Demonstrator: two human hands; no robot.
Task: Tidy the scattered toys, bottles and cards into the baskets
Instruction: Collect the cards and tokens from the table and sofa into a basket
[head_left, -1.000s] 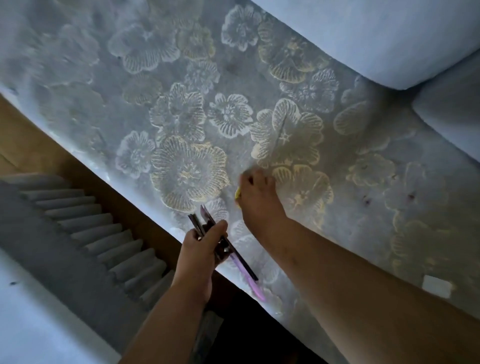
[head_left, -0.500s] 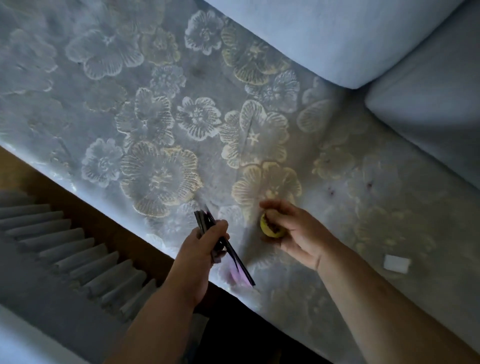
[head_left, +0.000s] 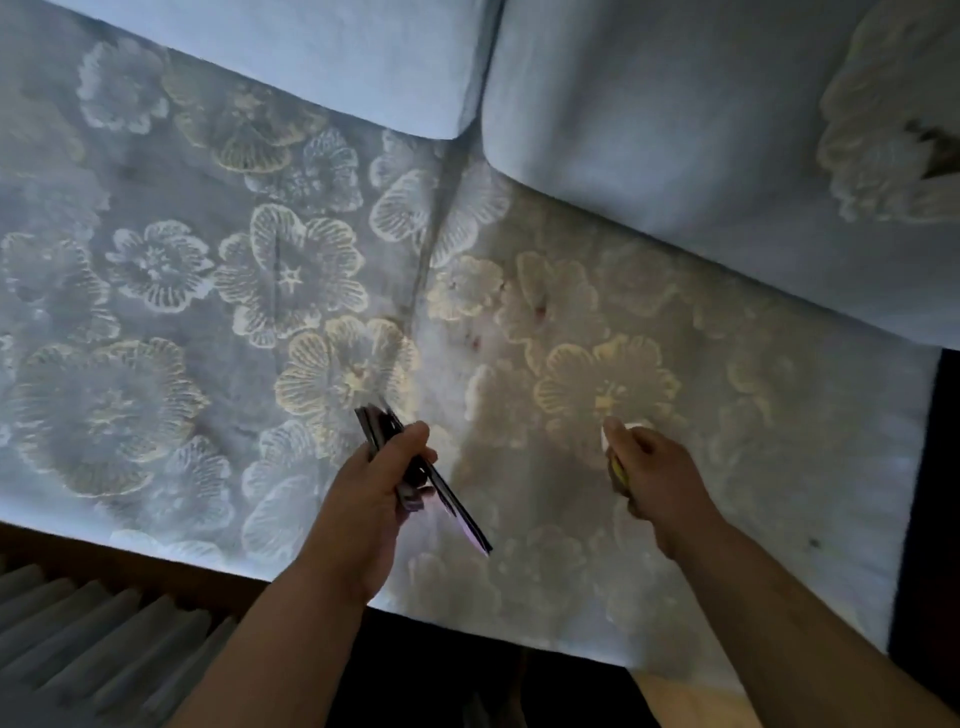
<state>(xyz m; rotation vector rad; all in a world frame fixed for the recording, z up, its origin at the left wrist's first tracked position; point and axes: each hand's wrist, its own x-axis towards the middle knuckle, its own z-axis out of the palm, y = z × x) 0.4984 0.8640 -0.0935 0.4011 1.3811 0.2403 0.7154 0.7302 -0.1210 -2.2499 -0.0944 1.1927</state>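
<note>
Head view, looking down. Pale blue seat cover (head_left: 156, 312) printed with large cream flowers, filling most of the frame. Two plain blue cushions along the top edge, one at upper left (head_left: 311, 57) and one at upper right (head_left: 675, 156), their corners nearly meeting. One flower-printed pillow (head_left: 883, 130) at the far right corner, partly cut off. One ribbed grey surface (head_left: 104, 649) at lower left, beyond a strip of brown wood (head_left: 130, 556).

Two bare hands, both reaching in from below. Left hand (head_left: 374, 493) at low centre, fingers and thumb curled round one thin stack of dark-edged cards (head_left: 457, 512); exact number of cards impossible to tell. Stack slanted, upper end poking out above the thumb, lower end jutting past the fingers toward the right, held above the seat.

Right hand (head_left: 660, 478) well apart to the right, fingers closed over one yellow toy (head_left: 619, 472), only a sliver showing at the palm. One small white piece (head_left: 638, 426) on the seat just at the fingertips, mostly hidden; contact impossible to tell.
</note>
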